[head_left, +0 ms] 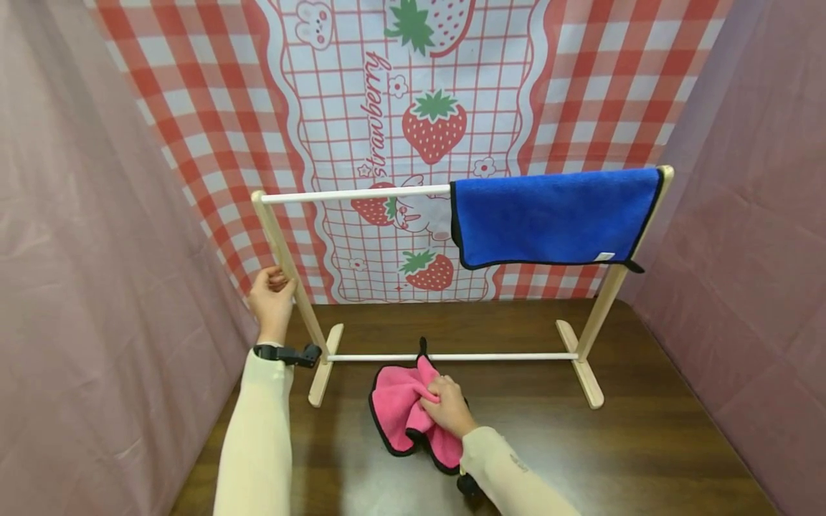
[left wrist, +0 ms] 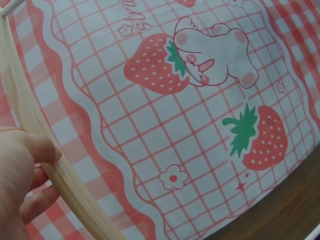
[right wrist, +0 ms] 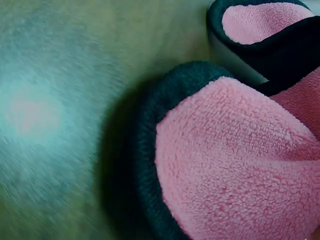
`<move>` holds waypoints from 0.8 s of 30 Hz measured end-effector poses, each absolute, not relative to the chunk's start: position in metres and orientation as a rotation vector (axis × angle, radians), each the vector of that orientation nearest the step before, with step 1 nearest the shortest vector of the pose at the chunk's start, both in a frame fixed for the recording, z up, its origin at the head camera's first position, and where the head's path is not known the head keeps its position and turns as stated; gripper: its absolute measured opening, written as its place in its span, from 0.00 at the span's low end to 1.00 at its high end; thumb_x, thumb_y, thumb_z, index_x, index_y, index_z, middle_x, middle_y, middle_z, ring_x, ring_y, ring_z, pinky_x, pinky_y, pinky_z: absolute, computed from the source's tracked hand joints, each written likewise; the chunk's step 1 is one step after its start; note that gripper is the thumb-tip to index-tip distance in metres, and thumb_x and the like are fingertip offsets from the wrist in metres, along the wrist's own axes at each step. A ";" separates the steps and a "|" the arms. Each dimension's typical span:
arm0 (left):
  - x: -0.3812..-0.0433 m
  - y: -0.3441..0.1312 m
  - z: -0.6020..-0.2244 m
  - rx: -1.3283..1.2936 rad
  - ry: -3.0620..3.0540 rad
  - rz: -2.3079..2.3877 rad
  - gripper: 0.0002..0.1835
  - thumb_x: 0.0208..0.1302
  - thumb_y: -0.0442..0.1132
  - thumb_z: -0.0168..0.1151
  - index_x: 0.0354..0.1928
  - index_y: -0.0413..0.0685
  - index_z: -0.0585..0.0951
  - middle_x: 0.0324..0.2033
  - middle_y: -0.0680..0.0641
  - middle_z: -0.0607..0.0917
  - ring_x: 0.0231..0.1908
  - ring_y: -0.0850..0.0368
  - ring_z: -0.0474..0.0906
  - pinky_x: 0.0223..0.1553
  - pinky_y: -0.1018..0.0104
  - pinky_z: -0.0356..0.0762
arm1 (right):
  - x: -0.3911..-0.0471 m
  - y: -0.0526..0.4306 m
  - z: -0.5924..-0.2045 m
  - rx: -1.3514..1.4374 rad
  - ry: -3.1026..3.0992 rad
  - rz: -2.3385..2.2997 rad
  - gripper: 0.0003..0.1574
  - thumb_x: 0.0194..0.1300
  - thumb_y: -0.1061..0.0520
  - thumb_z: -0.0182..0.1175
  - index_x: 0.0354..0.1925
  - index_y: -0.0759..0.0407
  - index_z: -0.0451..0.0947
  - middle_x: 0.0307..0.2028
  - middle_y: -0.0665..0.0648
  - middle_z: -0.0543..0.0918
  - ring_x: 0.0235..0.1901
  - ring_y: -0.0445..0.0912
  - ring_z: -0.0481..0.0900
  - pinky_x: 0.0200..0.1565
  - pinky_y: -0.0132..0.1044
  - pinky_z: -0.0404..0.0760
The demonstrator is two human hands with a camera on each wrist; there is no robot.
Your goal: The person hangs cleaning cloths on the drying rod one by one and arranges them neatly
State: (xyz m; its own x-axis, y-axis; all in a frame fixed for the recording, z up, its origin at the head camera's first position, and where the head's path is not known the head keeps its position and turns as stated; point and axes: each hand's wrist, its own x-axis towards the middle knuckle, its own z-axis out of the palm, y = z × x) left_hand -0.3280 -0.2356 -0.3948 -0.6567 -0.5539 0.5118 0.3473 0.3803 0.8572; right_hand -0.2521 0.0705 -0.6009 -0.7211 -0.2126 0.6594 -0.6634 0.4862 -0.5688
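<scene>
My left hand point(head_left: 271, 301) grips the left wooden post point(head_left: 280, 247) of a drying rack about halfway up. In the left wrist view the thumb point(left wrist: 47, 150) lies along the post and the fingers pass behind it. My right hand point(head_left: 449, 406) holds a bunched pink towel point(head_left: 395, 398) with black edging, low in front of the rack. A black loop point(head_left: 423, 346) sticks up from the towel, overlapping the lower white bar point(head_left: 503, 356). Pink pile point(right wrist: 240, 160) and its dark border fill much of the right wrist view; the right fingers are hidden there.
A blue towel point(head_left: 555, 218) with black edging hangs over the right part of the upper white bar point(head_left: 355, 193). The rack's feet point(head_left: 584, 373) stand on a brown wooden table point(head_left: 652, 430). Behind is a strawberry-print cloth point(head_left: 497, 93); pinkish curtains point(head_left: 748, 236) flank both sides.
</scene>
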 end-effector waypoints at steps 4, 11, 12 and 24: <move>-0.328 -0.235 -0.395 0.185 -1.827 -1.390 0.14 0.53 0.21 0.66 0.44 0.27 0.82 0.34 0.35 0.84 0.27 0.76 0.73 0.33 0.85 0.73 | -0.258 0.073 -0.594 0.783 -2.154 1.138 0.26 0.39 0.66 0.70 0.11 0.53 0.60 0.19 0.45 0.67 0.24 0.41 0.64 0.26 0.27 0.64; -0.329 -0.236 -0.395 0.183 -1.825 -1.391 0.14 0.53 0.21 0.66 0.44 0.27 0.81 0.34 0.35 0.84 0.26 0.78 0.73 0.33 0.85 0.73 | -0.265 0.072 -0.576 0.930 -1.981 1.113 0.24 0.41 0.68 0.68 0.11 0.53 0.61 0.18 0.48 0.66 0.24 0.44 0.65 0.29 0.28 0.66; -0.329 -0.236 -0.396 0.183 -1.824 -1.390 0.14 0.53 0.21 0.66 0.44 0.27 0.81 0.34 0.35 0.85 0.26 0.78 0.73 0.32 0.85 0.73 | -0.265 0.071 -0.574 0.940 -1.975 1.104 0.24 0.41 0.68 0.67 0.12 0.53 0.61 0.18 0.48 0.65 0.24 0.45 0.65 0.29 0.29 0.66; -0.328 -0.235 -0.394 0.177 -1.839 -1.369 0.14 0.54 0.22 0.66 0.45 0.27 0.81 0.35 0.33 0.85 0.27 0.77 0.73 0.33 0.85 0.73 | -0.269 0.067 -0.533 0.989 -1.902 1.037 0.24 0.43 0.69 0.65 0.14 0.54 0.59 0.19 0.50 0.65 0.25 0.47 0.64 0.31 0.38 0.69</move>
